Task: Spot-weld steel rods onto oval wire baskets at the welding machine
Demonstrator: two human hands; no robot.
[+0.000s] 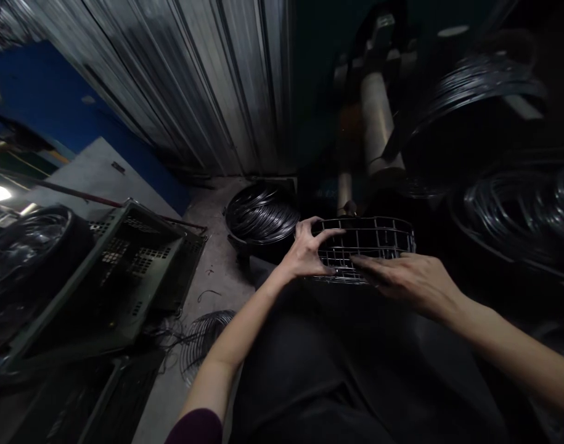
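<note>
A wire basket (378, 237) with a grid of metal wires is held over my lap, in front of a dark machine. Around its left end, my left hand (309, 250) grips it, thumb low and fingers over the upper wires. My right hand (402, 274) lies along the basket's near right side with the fingers stretched out and pressed together, pointing left against the lower wires. Whether anything small is under the right fingers is hidden.
A container of coiled black wire (263, 213) stands beyond my left hand. Green plastic crates (134, 271) are at the left, near loose wire rings (205, 339) on the floor. At the right are large wire coils (522, 203) and a machine with a metal cylinder (378, 117).
</note>
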